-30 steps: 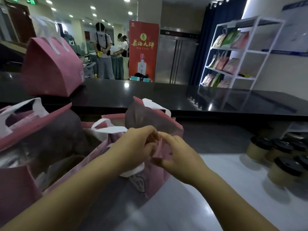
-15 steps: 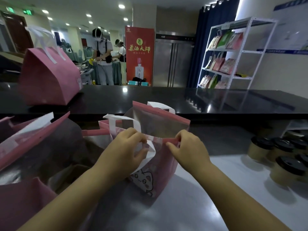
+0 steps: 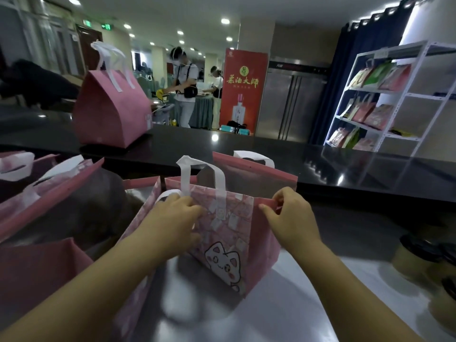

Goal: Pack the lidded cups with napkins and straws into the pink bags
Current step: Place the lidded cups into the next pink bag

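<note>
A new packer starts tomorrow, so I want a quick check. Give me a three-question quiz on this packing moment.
1. True or false: the cat-print pink bag stands with its mouth open.
2. What does the right hand pinch? A) the bag's rim B) a cup lid C) a straw
3. Fill in: the lidded cups stand on the person's ____ side of the bag.
Key: 1 true; 2 A; 3 right.
</note>
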{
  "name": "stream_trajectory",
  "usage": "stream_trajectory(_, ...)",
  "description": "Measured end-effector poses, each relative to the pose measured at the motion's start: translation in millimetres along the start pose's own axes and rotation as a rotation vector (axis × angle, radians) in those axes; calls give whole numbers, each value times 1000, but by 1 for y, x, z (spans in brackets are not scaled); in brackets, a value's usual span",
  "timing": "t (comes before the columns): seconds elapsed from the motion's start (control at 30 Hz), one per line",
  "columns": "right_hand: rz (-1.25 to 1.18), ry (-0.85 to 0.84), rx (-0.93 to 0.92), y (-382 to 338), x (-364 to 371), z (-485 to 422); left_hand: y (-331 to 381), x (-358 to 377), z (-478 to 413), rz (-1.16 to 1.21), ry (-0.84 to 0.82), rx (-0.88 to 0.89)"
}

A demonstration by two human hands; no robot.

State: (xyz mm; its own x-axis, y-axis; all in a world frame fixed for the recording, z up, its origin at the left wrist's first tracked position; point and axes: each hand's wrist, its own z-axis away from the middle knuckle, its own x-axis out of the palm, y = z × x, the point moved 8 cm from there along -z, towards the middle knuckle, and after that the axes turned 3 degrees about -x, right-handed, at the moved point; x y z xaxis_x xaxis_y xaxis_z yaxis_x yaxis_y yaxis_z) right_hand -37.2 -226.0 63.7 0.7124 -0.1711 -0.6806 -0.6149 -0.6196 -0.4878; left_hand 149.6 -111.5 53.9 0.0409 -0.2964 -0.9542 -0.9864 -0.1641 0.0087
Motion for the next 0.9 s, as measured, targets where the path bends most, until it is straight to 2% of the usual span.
stream_trajectory(0.13,-19,-3,12,10,-2,6,-10,-29,2,18,233,-56)
stream_trajectory(0.23,4,-111,78,30,-6,7,-14,-43,-1,-38,321,-120)
stream_trajectory(0.4,117,-223,124,61,-26,7,-14,-35,-17,-194,173,-218)
stream_trajectory(0.57,47,-255,126,94,-50,9,26,-8,-32,-252,6,-124)
stream_trajectory(0.67,19,-263,110,116,-70,9,58,5,-35,-81,-18,-78)
stream_trajectory(0.77,-39,-292,88,137,-90,12,88,14,-38,295,6,-87)
stream_trajectory(0.9,-109,-330,76,171,-115,20,124,14,-38,465,176,-66)
